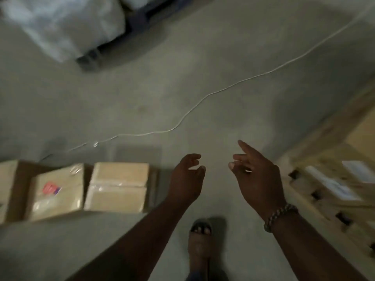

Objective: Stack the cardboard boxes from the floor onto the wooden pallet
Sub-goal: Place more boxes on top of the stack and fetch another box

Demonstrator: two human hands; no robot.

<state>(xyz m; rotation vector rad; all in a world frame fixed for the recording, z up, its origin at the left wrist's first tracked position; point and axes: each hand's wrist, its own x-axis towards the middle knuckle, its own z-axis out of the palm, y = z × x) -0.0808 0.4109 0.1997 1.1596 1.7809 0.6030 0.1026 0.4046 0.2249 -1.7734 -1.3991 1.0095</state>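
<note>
Three taped cardboard boxes lie in a row on the concrete floor at the lower left: a plain one (pixel 118 186), one with a red sticker (pixel 58 191), and a third (pixel 7 187) cut off by the left edge. My left hand (pixel 187 177) hovers just right of the plain box, fingers curled apart, holding nothing. My right hand (pixel 256 177) is spread open in the air, empty, a beaded bracelet on its wrist. The wooden pallet (pixel 312 191) sits at the right edge, with cardboard boxes (pixel 345 175) bearing white labels on it.
A thin white cable (pixel 203 99) snakes across the grey floor from upper right to the boxes. A white wrapped load (pixel 67 25) on a dark base stands at the top left. My sandalled foot (pixel 199 238) is on the floor below my hands.
</note>
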